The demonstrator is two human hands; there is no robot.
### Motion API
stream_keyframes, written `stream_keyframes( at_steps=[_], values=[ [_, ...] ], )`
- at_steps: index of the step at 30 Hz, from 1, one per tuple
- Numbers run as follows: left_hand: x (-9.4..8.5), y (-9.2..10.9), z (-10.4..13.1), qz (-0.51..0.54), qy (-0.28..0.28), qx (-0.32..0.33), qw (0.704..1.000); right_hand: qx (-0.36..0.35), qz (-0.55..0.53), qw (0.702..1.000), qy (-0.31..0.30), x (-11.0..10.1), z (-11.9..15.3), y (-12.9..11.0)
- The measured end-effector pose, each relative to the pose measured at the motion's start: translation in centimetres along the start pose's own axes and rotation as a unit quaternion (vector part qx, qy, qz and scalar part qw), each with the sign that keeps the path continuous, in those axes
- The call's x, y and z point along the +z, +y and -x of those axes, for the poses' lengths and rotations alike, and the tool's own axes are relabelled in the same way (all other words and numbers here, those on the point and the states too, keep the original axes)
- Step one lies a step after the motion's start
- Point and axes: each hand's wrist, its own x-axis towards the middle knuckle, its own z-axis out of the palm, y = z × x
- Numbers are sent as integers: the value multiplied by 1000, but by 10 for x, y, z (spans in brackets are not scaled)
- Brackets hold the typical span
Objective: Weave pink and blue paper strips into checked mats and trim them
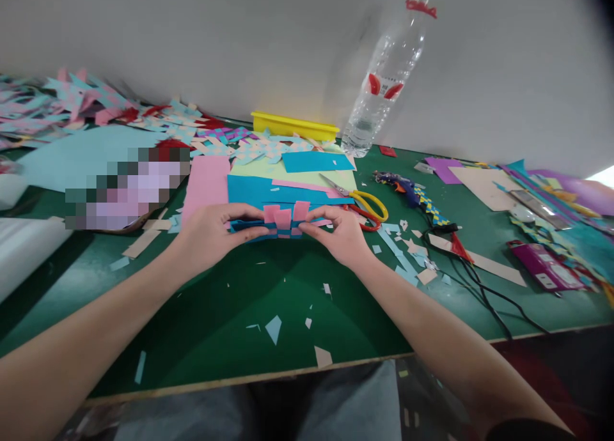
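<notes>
Between my two hands is a small woven strip of blue and pink paper [284,222], with pink ends sticking up from it. My left hand [218,231] pinches its left side, where blue paper runs between thumb and fingers. On the right, the thumb and fingertips of my right hand [338,233] close on the strip's other end. Just behind it lie blue paper [254,188], a pink sheet [207,182] and pale yellow-green paper [249,169]. Scissors with yellow and red handles [369,204] rest beyond my right hand, their blades pointing up and left.
A clear plastic bottle [384,77] and a yellow tray [295,126] stand by the wall. A blurred-out phone-like object [139,188] lies left. Woven paper strips [86,99] are heaped at far left. Black cords [480,287] and a purple packet [544,266] lie right. Paper scraps [274,329] dot the green table.
</notes>
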Motion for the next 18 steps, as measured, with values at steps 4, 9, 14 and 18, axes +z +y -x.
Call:
stream_keyframes(
  at_steps=[4, 9, 14, 18],
  values=[
    [2, 2, 0, 13, -11, 11, 1000, -4, -1, 1000, -14, 1, -1, 0],
    [1, 5, 1, 16, -9, 1, 1000, -12, 7, 1000, -19, 1, -1, 0],
    [2, 4, 2, 11, -6, 2, 1000, -11, -6, 1000, -27, 1, -1, 2],
    [1, 3, 2, 2, -1, 12, 1000, -20, -5, 999, -35, 2, -1, 3]
  ],
)
